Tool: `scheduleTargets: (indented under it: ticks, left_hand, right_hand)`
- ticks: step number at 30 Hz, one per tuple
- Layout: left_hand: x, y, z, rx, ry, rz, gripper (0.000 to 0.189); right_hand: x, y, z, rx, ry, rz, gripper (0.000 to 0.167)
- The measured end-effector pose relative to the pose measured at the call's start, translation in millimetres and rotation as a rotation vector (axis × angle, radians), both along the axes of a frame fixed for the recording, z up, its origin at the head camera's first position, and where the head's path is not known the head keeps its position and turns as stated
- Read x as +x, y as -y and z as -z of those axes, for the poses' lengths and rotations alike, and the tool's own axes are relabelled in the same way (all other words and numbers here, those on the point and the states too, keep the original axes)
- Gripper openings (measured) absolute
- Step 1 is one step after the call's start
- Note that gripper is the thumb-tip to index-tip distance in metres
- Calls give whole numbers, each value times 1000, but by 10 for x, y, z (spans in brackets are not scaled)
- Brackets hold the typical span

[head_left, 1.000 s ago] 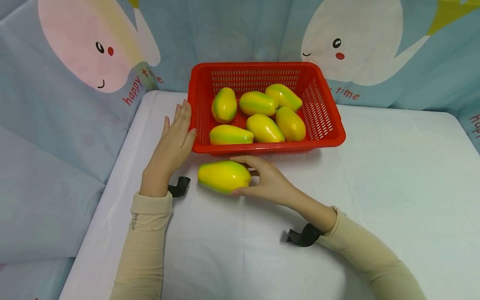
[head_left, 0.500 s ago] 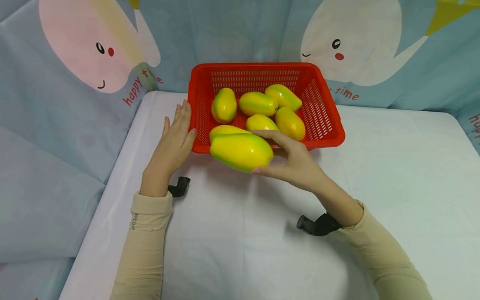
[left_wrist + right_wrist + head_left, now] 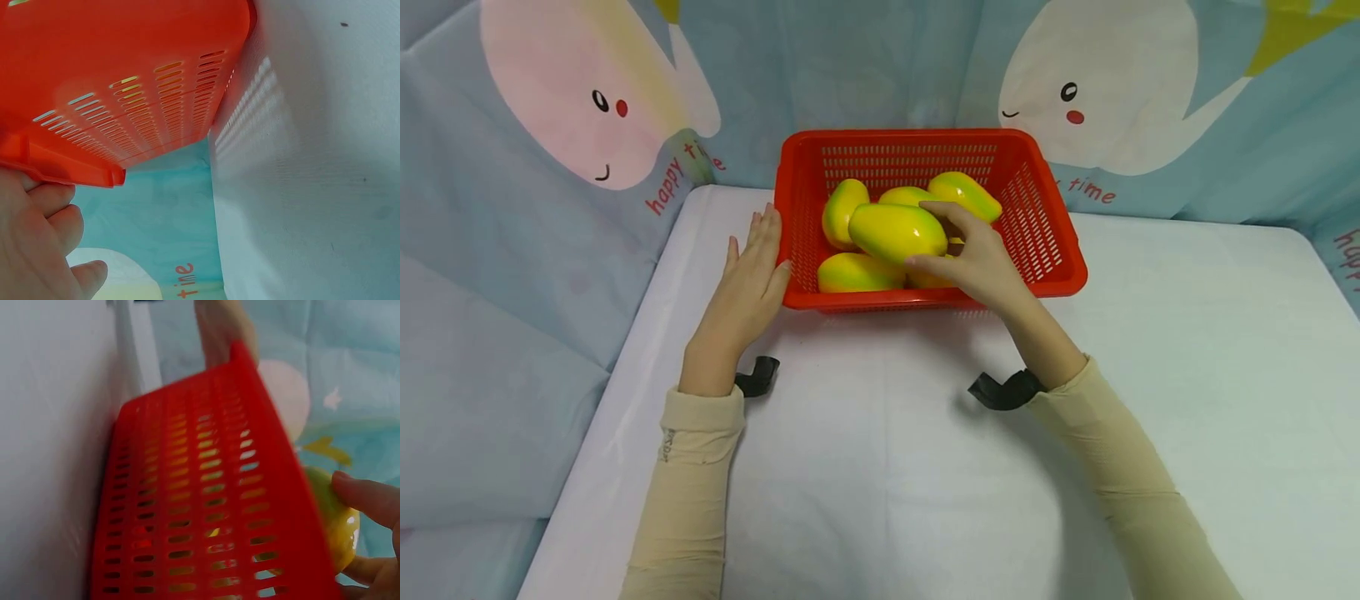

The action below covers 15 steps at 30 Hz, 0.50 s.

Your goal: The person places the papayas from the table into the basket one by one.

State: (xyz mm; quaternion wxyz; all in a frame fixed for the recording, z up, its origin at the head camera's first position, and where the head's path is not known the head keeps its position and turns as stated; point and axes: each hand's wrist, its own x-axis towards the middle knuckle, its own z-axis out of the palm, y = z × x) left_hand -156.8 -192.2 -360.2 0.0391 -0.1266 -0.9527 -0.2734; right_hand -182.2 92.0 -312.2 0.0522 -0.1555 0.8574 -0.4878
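Observation:
In the head view, my right hand (image 3: 973,254) holds a glossy yellow-green papaya (image 3: 897,232) by its right end, thumb in front and fingers behind. The fruit is inside the outline of the red plastic basket (image 3: 1051,200), over the other papayas; whether it touches them I cannot tell. In the right wrist view, the held papaya (image 3: 344,534) shows past the basket rim, between thumb and fingers. My left hand (image 3: 741,287) lies with straight fingers along the basket's left side. The left wrist view shows its fingers (image 3: 65,225) at the rim.
Several more papayas lie in the basket, one at the front left (image 3: 857,273) and one at the back right (image 3: 964,194). A white cloth covers the table (image 3: 865,467). Behind the basket hangs a pale blue printed curtain (image 3: 880,67). Black wrist mounts (image 3: 1003,390) stick out by both forearms.
My right hand has lifted the papaya off the table in front of the basket and carried it up, over the front rim and into the basket's area. The left hand has stayed in place.

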Motion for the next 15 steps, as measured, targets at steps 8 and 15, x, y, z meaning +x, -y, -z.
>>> scheduleTargets:
  ticks: [8, 15]
  left_hand:
    - [9, 0, 10, 10, 12, 4, 64]
    - [7, 4, 55, 15, 14, 14, 63]
  right_hand:
    - [-237, 181, 107, 122, 21, 31, 68]
    - [-242, 203, 139, 163, 29, 4, 75]
